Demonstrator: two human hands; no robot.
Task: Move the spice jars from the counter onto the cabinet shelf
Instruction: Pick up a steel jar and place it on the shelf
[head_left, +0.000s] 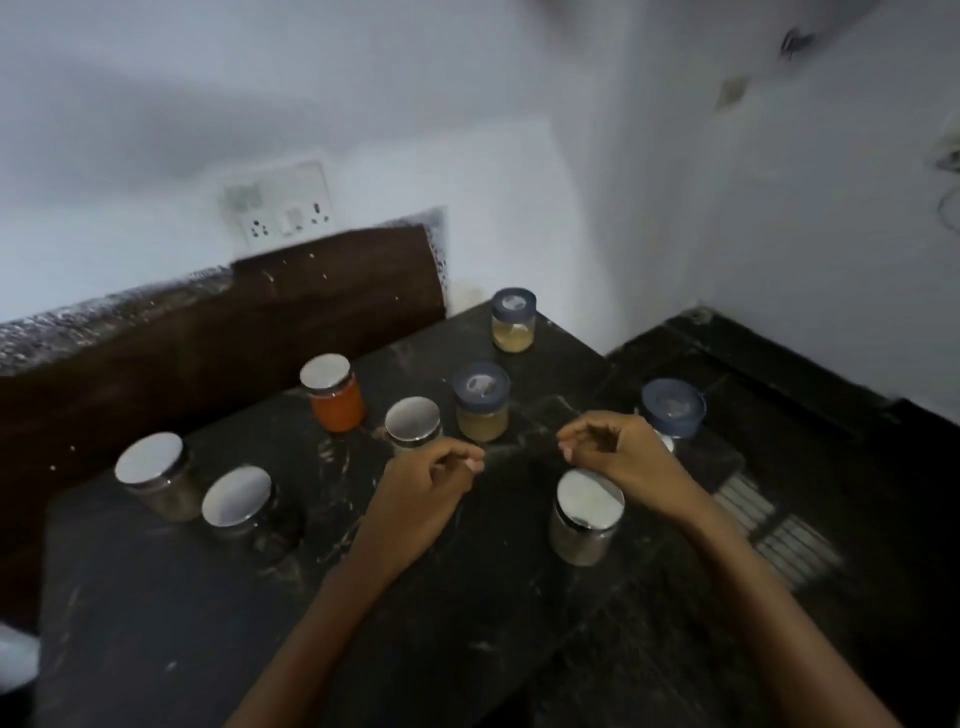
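Several spice jars stand on the dark counter. An orange jar with a steel lid is at the back. Silver-lidded jars stand at the left, in the middle and at the front right. Blue-lidded jars sit at the far back, mid-back and right. My left hand hovers over the counter, fingers loosely curled, holding nothing. My right hand hovers just above the front right jar, also loosely curled and empty.
A brown backsplash runs behind the counter, with a wall socket above it. White walls meet in a corner at the right. A lower dark surface with a striped cloth lies to the right of the counter's edge.
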